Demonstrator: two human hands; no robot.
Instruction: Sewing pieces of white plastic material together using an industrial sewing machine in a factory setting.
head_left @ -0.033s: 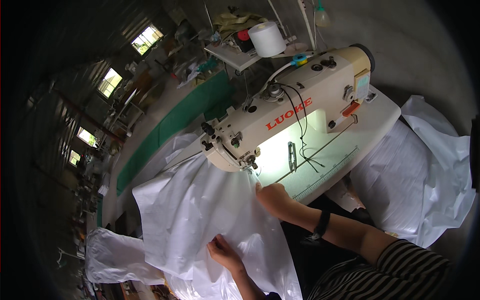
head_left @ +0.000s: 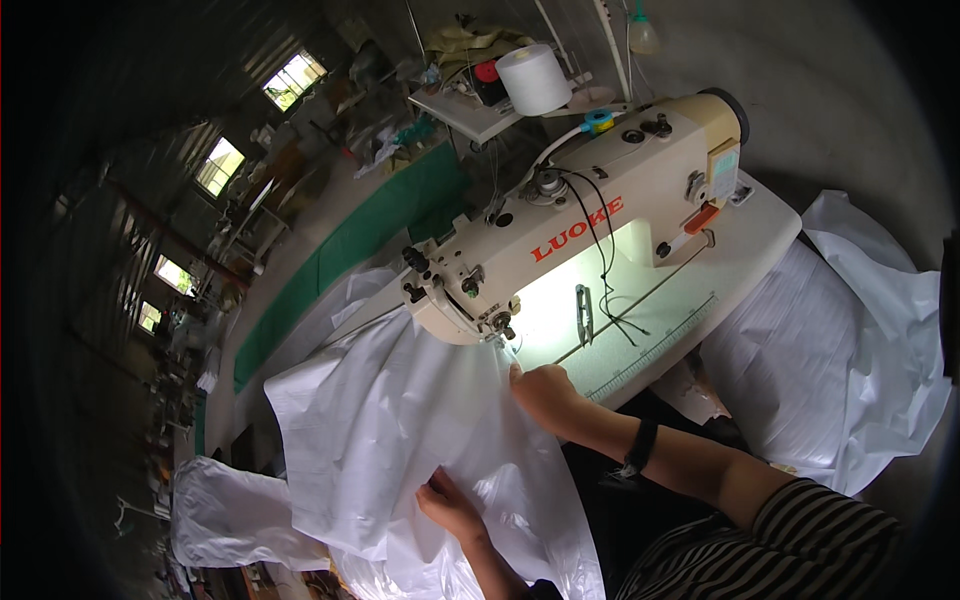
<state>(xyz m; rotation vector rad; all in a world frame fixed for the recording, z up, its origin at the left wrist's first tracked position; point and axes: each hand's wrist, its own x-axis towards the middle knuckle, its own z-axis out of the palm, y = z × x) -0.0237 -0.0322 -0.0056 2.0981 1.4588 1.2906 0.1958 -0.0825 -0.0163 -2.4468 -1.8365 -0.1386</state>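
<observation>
A large white sheet (head_left: 390, 400), thin and glossy, drapes over the left end of the sewing machine (head_left: 590, 200) and hangs toward me. Its right edge runs up to the needle area (head_left: 503, 335), where the presser foot is partly lost in glare. Just in front of the needle, my right hand (head_left: 548, 398) is closed with its fingertips at that edge, pinching the sheet. Lower and to the left, my left hand (head_left: 450, 505) has curled fingers gripping a bit of the same sheet; its fingertips are partly hidden.
Tweezers (head_left: 584, 314) and a black cord (head_left: 606, 270) lie on the lit machine bed. A white thread cone (head_left: 534, 80) stands behind the machine. More white sheeting (head_left: 790, 350) is piled at the right. A green-sided table (head_left: 340, 270) stretches away at the far left.
My left hand has shifted very slightly to the right. Everything else looks the same.
</observation>
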